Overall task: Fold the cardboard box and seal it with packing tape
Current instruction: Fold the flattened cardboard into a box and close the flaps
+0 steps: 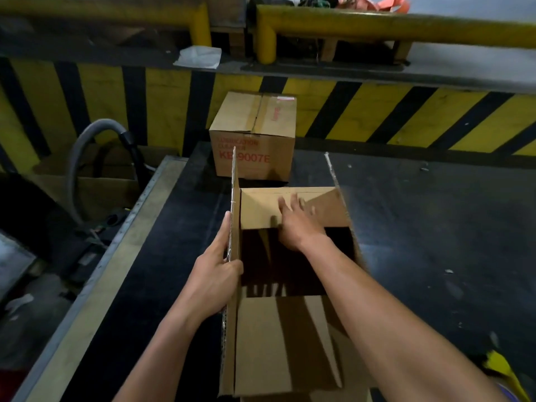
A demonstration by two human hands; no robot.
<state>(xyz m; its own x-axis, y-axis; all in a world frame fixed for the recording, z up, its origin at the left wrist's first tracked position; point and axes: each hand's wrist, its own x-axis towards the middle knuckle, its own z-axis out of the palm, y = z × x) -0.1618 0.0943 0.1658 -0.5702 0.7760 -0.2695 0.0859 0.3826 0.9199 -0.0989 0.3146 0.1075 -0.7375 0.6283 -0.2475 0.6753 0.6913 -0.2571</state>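
An open brown cardboard box (261, 343) stands on the dark table in front of me, its inside dark. Its far flap (258, 208) is folded down over the opening, and my right hand (295, 223) lies flat on it with fingers spread. My left hand (216, 275) grips the upright left flap (235, 204) at its edge. The right flap (336, 181) also stands up. The near flap (293, 340) lies folded towards the opening. No packing tape is in sight.
A second, taped cardboard box with red print (252, 137) sits on the dark table (435, 227) just beyond mine. A grey hose (84, 149) curves at the left beside the table's metal edge. A yellow and black striped wall (377, 114) and yellow rails stand behind.
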